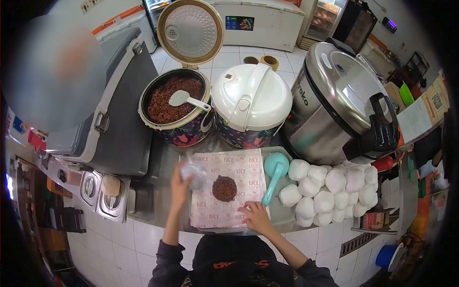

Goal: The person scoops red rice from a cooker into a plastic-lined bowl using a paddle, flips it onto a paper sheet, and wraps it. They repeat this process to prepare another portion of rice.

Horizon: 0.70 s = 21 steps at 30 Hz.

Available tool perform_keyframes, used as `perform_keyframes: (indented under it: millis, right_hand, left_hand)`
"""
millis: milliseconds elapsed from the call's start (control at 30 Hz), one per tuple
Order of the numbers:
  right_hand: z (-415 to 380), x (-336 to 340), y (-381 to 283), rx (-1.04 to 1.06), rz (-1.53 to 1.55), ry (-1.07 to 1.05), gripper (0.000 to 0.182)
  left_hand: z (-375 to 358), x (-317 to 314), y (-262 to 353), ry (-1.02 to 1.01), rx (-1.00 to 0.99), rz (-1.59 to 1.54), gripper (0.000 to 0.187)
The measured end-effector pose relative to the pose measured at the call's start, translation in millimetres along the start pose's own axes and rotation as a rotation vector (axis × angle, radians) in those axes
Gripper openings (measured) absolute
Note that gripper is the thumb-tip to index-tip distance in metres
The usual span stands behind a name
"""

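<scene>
My left hand is closed around a small translucent cup-like thing, blurred by motion, above the left edge of the printed wrapping paper. To its right, a round mound of dark reddish-brown rice lies on the paper. My right hand rests at the paper's lower right edge, fingers apart and holding nothing. A turquoise rice scoop lies just beyond it. White wrapped bundles are piled on the right.
An open rice cooker holds dark rice and a white paddle. Beside it stand a closed white-lidded cooker and a large steel cooker. A grey cool box and lidded steel containers are at left.
</scene>
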State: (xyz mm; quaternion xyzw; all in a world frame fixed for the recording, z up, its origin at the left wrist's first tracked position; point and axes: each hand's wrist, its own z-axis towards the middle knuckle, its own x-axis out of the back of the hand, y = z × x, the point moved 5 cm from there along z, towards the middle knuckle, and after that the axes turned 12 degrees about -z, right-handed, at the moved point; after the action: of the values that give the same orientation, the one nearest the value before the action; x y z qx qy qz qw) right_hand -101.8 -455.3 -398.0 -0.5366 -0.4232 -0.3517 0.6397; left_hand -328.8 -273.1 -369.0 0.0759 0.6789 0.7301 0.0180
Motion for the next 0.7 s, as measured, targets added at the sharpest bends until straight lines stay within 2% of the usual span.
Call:
perform_keyframes:
  millis: [33, 133, 233, 333, 367, 400, 433, 467, 500, 533, 567, 600, 633, 667, 700]
  right_hand:
    - [3.0, -1.0, 0.8, -0.003, 0.008, -0.014, 0.038]
    - [6.8, -8.4, 1.5, -0.016, 0.035, -0.055, 0.034]
    - [9.0, -16.0, 3.7, -0.048, 0.063, -0.09, 0.029]
    - [13.1, -17.1, 6.5, -0.065, 0.095, -0.048, 0.023]
    - [13.8, -20.4, 9.4, -0.037, 0.108, 0.007, 0.022]
    - [15.1, -26.3, 13.3, -0.027, 0.072, -0.028, 0.021]
    - [14.4, -31.6, 16.8, 0.046, -0.039, -0.019, 0.016]
    - [16.5, -13.3, 12.1, 0.01, -0.056, 0.035, 0.014]
    - [17.2, 0.3, 14.6, -0.034, 0.012, 0.065, 0.016]
    - [13.0, -2.0, 25.6, -0.01, -0.045, 0.166, 0.019]
    - [10.3, -4.1, 40.1, -0.004, -0.082, 0.229, 0.019]
    - [7.4, -7.3, 60.3, -0.184, -0.063, 0.193, 0.025]
    - [7.5, 5.9, 62.2, -0.043, -0.11, 0.169, 0.028]
    - [8.7, 20.0, 59.5, 0.078, -0.17, 0.147, 0.032]
    - [13.4, 22.2, 58.0, 0.072, -0.2, 0.078, 0.032]
  left_hand:
    - [7.8, 17.4, -4.1, 0.031, 0.036, 0.084, 0.058]
    - [15.0, 45.3, -4.9, 0.172, 0.197, 0.623, 0.059]
    - [15.2, 54.6, -31.0, 0.186, 0.115, 0.801, 0.052]
    - [-8.2, 24.0, 18.0, 0.205, -0.427, 1.051, 0.042]
    - [-13.5, 14.7, 12.0, 0.161, -0.357, 0.941, 0.03]
    - [-25.0, -5.7, 31.2, 0.147, -0.433, 0.933, 0.021]
    - [-36.2, -19.3, 26.7, 0.029, -0.266, 0.775, 0.013]
    - [-53.1, -35.7, 10.5, -0.076, -0.223, 0.666, 0.017]
    - [-66.1, -52.4, -5.2, -0.303, -0.244, 0.53, 0.017]
    - [-78.9, -72.1, -36.7, -0.331, -0.26, 0.517, 0.015]
    - [-93.9, -82.4, -37.0, -0.352, -0.111, 0.491, 0.013]
    - [-107.4, -90.7, -37.2, -0.386, -0.138, 0.362, 0.02]
    - [-116.1, -98.4, -29.7, -0.489, -0.223, 0.459, 0.033]
    - [-125.5, -97.3, -20.3, -0.544, -0.164, 0.577, 0.047]
    - [-126.4, -94.9, -26.6, -0.521, -0.165, 0.596, 0.053]
